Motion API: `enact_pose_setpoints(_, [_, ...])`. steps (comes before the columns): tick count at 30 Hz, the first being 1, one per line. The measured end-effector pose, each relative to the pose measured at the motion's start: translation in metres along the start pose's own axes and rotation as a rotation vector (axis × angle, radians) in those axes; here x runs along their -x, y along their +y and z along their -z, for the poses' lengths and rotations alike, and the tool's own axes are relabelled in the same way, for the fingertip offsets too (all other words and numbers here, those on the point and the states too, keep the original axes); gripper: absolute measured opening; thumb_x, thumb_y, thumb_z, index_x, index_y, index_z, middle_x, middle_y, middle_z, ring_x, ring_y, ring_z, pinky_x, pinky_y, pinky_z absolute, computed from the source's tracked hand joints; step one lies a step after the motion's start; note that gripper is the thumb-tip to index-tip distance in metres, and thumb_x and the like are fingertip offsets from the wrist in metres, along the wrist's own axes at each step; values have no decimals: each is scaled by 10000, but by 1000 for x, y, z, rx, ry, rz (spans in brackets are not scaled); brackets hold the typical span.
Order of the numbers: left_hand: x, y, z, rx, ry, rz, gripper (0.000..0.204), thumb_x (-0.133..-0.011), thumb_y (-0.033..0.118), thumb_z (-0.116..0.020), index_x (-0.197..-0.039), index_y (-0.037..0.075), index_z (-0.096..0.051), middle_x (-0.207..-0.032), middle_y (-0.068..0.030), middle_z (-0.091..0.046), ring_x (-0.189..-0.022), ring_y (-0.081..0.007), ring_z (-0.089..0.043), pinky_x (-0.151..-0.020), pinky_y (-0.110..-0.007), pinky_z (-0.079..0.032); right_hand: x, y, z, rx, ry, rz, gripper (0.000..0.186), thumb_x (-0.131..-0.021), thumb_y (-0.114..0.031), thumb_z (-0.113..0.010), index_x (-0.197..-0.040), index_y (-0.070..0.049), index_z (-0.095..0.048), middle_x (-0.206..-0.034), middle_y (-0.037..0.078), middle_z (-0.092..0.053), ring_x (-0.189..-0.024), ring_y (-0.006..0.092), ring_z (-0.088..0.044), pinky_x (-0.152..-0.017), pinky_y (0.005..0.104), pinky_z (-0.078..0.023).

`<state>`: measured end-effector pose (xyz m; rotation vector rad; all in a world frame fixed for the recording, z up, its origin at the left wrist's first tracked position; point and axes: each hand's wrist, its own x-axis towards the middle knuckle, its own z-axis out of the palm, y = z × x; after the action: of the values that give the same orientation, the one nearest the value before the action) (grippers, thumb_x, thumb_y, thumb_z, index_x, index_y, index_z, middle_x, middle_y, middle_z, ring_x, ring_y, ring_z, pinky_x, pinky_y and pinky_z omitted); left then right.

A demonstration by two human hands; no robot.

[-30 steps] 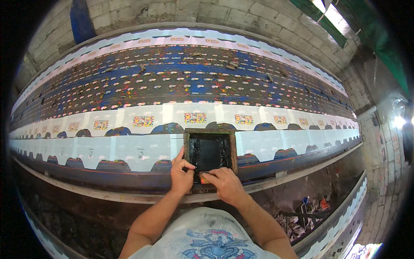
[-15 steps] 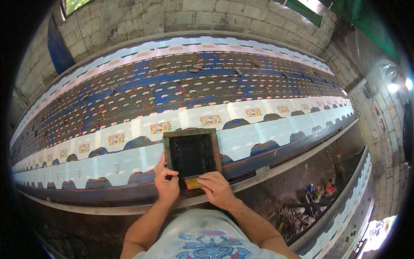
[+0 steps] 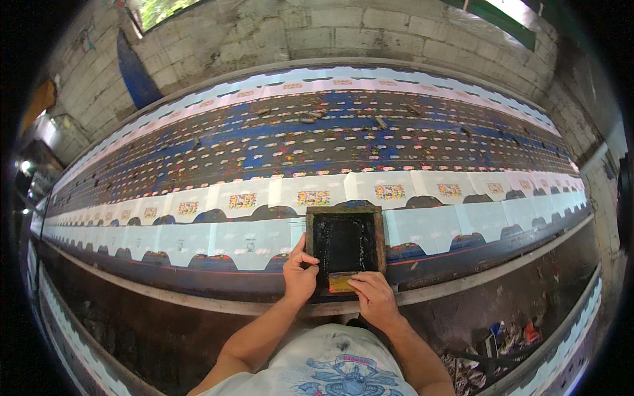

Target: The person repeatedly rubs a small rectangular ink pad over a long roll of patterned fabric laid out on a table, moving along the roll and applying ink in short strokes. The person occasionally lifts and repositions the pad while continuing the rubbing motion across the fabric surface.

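A wooden screen frame (image 3: 378,234) with a black, ink-smeared mesh (image 3: 345,241) sits on pale blue cut pieces (image 3: 422,231) along the table's near edge. My left hand (image 3: 300,277) grips the frame's left side near the bottom, index finger extended along it, other fingers curled. My right hand (image 3: 374,298) holds a yellow squeegee (image 3: 340,282) flat across the near end of the screen, fingers over its top.
Cream printed pieces (image 3: 314,191) line the long table beside a dark, spotted middle strip (image 3: 297,152) with small loose blocks (image 3: 308,119). A block wall (image 3: 343,33) stands behind. Below right are scattered debris (image 3: 475,369) and another rail with pale pieces (image 3: 581,323).
The view has swung, shifting the scene within the picture. The yellow squeegee shows more from under my right hand than a second ago, still at the screen's near end. My left hand keeps its grip.
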<state>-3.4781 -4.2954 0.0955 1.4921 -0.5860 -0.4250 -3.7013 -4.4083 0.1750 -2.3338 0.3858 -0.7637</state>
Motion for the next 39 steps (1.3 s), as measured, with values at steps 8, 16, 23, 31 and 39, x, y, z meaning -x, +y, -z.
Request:
enact_pose_setpoints(8, [0, 10, -5, 43, -23, 97, 274, -786, -221, -730, -832, 45, -686, -1806, -255, -457, -1635, -322, -512, -1272, -417, -422, -2, 17, 16, -83, -66, 59, 323, -911, 55, -757, -1226, -7, -801, -1264, 152, -763, -1222, 382, -707, -1073, 502, -576])
enact_pose_setpoints(16, [2, 4, -12, -4, -5, 120, 228, -788, -163, -741, -823, 59, -700, -1778, -252, -504, -1616, -338, -519, -1301, -426, -387, -19, 8, 23, 73, -234, 114, 348, -941, -35, -780, -1289, -38, -790, -1321, 134, -741, -1276, 364, -686, -1084, 521, -540])
enact_pose_setpoints(23, [3, -1, -12, -74, -4, 37, 210, -794, -123, -749, -817, 81, -707, -1762, -253, -528, -1561, -379, -549, -1296, -452, -389, -44, 6, 19, 267, -376, 239, 445, -869, -30, -780, -1313, -29, -779, -1262, 128, -734, -1175, 354, -689, -1039, 498, -551])
enact_pose_setpoints(31, [3, 5, -16, -136, -12, -43, 534, -787, -114, -714, -1284, 75, -768, -1757, -249, -529, -1530, -416, -557, -1295, -489, -397, -114, 34, 35, 158, -723, 80, 366, -902, -11, -692, -1232, -114, -813, -1093, 161, -735, -1088, 392, -694, -1001, 503, -568])
enact_pose_setpoints(39, [-11, 57, 2, -837, -212, -256, 657, -874, 100, -765, -1522, 29, -687, -1640, -234, -607, -1514, -442, -517, -1293, -605, -336, -160, 88, -3, 272, -300, 176, 471, -862, 25, -689, -1310, -89, -783, -1185, 149, -748, -1135, 398, -680, -1029, 515, -556])
